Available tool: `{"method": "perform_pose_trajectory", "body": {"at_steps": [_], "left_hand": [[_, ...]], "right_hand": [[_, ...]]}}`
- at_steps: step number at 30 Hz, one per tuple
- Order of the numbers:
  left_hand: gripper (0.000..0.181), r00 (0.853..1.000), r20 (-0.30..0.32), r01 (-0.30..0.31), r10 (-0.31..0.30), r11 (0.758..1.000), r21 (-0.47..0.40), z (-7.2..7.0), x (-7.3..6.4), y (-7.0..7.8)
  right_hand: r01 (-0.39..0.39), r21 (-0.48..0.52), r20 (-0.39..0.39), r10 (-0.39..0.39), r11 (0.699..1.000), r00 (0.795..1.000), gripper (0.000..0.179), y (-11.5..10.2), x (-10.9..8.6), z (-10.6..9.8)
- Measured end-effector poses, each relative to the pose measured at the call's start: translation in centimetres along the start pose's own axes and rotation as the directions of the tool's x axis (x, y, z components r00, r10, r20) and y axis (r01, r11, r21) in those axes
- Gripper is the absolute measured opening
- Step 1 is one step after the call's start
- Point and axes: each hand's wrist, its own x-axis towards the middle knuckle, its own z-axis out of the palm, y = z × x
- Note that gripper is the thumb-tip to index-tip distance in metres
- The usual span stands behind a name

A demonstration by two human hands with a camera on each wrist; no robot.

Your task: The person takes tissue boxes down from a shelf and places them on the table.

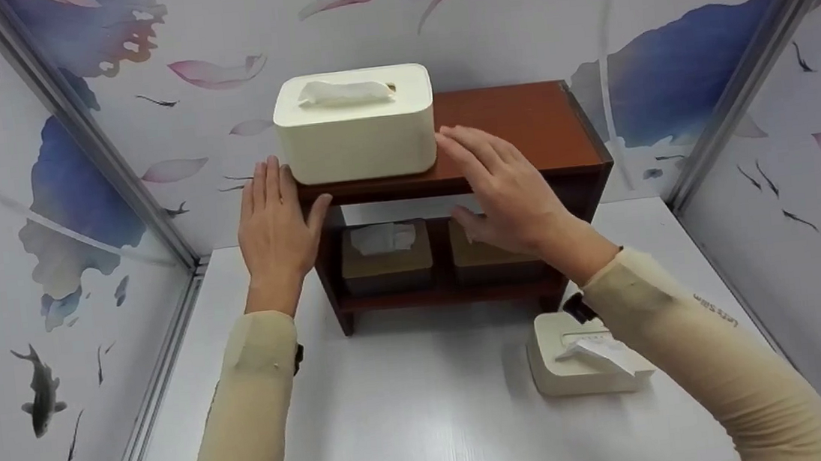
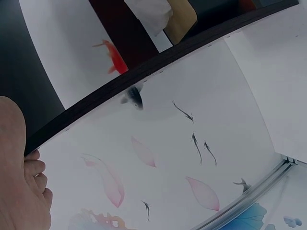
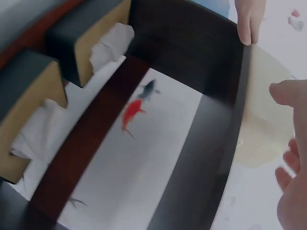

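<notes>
Where the shelf [image 1: 513,123] comes to its front left corner, a cream tissue box [image 1: 357,149] stands upright

While the left hand's [image 1: 276,228] fingers lie nearly straight and side by side, its thumb spreads away along the top board's front edge; both wrist views show this hand at that board's rim. Its index finger lies close by the box's left side, though whether it touches is unclear. The right hand [image 1: 512,187] is unclenched too, its fingers together and slightly bent, the tips right at the box's right side; contact cannot be told. Its thumb hangs apart, below the board's front edge.

Both hands are palm down, reaching forward from pale sleeves [image 1: 251,411], the left almost straight ahead, the right slanting inward.

Between them, the cream box has white tissue [image 1: 346,92] poking from the slot in its lid. Under the top board, a brown tissue box [image 1: 387,264] with tissue showing sits at the left of the lower tier, and a second brown box [image 1: 496,255] at the right, partly behind the right hand. A low cream box [image 1: 591,380] lies on the white tabletop [image 1: 399,420], near the shelf's front right corner, tissue sticking out.
</notes>
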Motion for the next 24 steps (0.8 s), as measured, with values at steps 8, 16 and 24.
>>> {"method": "perform_pose_trajectory", "body": {"at_steps": [8,16,24], "left_hand": [[0.082,1.000,-0.005,-0.005,0.005,1.000,0.000,0.0,0.1,0.1],[0.082,1.000,-0.006,-0.003,0.003,1.000,-0.003,-0.1,0.2,0.0],[0.082,1.000,-0.007,-0.006,0.006,1.000,0.002,0.0,0.0,-0.1]], "right_hand": [[-0.114,-0.025,0.055,0.116,0.993,0.992,0.090,1.2,4.6,-0.4],[-0.230,-0.036,0.350,0.228,0.973,0.908,0.096,1.6,9.0,-1.5],[-0.290,0.005,0.523,0.245,0.957,0.816,0.092,1.5,11.7,-1.5]]}}
